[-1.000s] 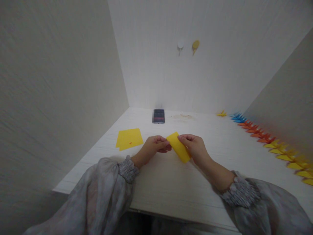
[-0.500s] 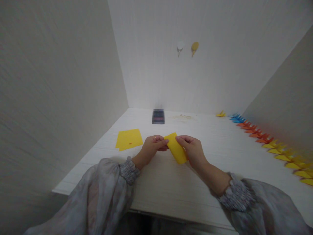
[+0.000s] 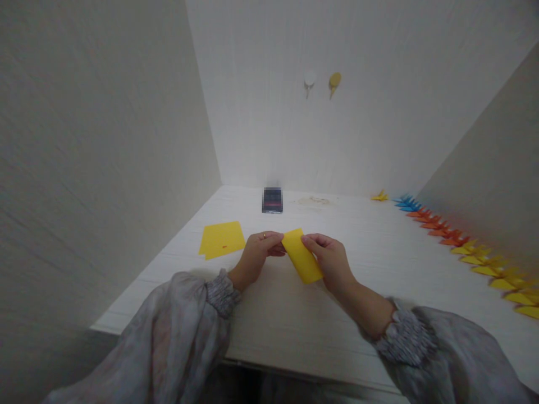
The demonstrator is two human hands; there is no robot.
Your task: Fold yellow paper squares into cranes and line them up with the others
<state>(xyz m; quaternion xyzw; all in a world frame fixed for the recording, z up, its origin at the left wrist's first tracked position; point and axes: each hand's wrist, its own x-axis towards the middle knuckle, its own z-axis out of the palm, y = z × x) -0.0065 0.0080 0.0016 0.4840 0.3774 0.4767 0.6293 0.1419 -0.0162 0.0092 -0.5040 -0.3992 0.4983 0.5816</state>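
Between my two hands, above the white table, is a yellow sheet of paper folded into a narrow rectangle and tilted. My left hand pinches its upper left corner between thumb and fingers. On the opposite long side, my right hand grips the upper right edge, its thumb on the front face. The fingers behind the paper are partly hidden. Left of my left hand lie flat yellow paper sheets, overlapping, with a small red mark on the top one.
A dark, blurred-out device stands near the back wall. Along the right side runs a row of folded paper cranes, with blue ones, red ones and yellow ones. One yellow crane sits apart. Two hooks hang on the wall.
My left thumb has slid back toward the paper's left edge, showing more of its corner. The folded paper and both hands have shifted very slightly left.
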